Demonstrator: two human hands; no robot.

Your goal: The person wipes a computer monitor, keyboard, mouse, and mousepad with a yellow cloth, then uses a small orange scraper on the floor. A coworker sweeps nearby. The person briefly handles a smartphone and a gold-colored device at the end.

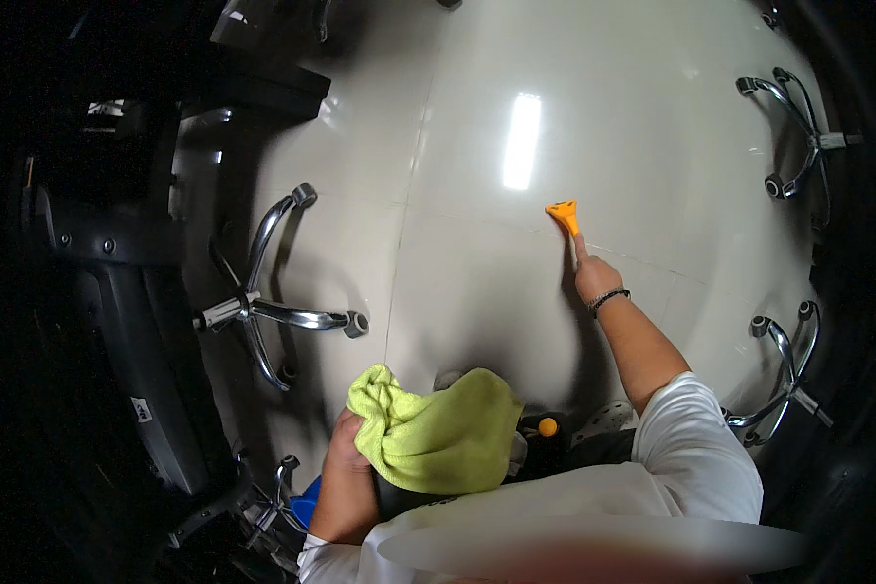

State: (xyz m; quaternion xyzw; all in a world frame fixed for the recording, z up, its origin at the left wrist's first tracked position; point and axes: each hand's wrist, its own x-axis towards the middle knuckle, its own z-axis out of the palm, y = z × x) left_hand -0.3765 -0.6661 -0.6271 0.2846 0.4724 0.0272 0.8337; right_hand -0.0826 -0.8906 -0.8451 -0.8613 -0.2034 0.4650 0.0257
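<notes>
Stretched out ahead of me, my right hand (597, 277) is closed round the handle of an orange scraper (565, 216). Its index finger lies along the handle, and the scraper's wide head is at the glossy tiled floor (477, 263); I cannot tell whether the blade touches. Close to my body, my left hand (348, 443) grips a lime-green cloth (443, 433) at its bunched left end. The rest of the cloth drapes to the right over my leg, and most of my left fingers are hidden under it.
A chrome swivel-chair base (253, 304) on casters stands left, beside black furniture (146, 370). More chrome bases (798, 136) (788, 380) line the right side. Near my shoe (608, 420) is a round orange thing (548, 427). Something blue (305, 506) shows at lower left.
</notes>
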